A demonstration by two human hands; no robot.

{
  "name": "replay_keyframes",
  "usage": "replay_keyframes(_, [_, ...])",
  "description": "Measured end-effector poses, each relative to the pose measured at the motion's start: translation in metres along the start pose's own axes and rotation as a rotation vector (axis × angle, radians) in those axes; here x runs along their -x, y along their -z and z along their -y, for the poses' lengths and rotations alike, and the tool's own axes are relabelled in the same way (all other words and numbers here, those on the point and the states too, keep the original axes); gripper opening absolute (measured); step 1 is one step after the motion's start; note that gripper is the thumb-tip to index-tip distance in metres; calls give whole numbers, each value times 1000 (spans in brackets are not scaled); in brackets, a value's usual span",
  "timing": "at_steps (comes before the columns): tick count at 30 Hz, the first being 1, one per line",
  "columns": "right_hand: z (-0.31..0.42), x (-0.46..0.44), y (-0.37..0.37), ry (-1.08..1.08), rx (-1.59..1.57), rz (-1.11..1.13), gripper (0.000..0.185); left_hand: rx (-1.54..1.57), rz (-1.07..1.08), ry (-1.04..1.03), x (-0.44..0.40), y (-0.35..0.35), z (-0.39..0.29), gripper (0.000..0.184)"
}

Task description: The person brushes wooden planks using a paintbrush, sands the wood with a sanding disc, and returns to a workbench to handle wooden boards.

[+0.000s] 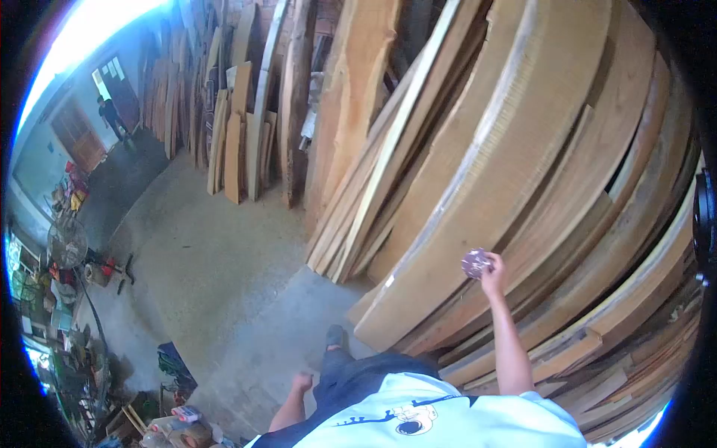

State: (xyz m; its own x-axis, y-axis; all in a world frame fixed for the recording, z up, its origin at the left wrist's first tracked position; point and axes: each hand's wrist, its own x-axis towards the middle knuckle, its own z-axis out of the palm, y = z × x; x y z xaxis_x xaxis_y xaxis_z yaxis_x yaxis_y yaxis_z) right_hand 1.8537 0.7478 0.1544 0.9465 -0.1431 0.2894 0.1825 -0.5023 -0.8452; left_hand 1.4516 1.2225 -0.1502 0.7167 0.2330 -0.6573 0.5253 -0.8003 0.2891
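My right hand (492, 274) is closed on the edge of a purple sanding disc (475, 263), round and thin with pale streaks on its face. The disc is held up in front of a wide wooden slab (478, 194) that leans on its end among other boards. Low at my side, my left hand (302, 382) is curled into a fist beside my dark trousers, and nothing shows in it.
Many planks (243, 127) lean along the wall at the back. Concrete floor (202, 231) lies to the left of the boards. A fan (67, 243) and clutter (82, 366) stand at far left. Another person (112, 118) is near the distant doorway.
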Motion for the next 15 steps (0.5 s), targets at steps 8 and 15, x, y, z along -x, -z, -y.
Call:
replay_keyframes(8, [83,-108,-7,156,342,-300,34,75,165,53,-36,75,42,43])
replay_keyframes(15, [206,-317,37,496,307,-615,40,301,-171,67,-131,223,25,38])
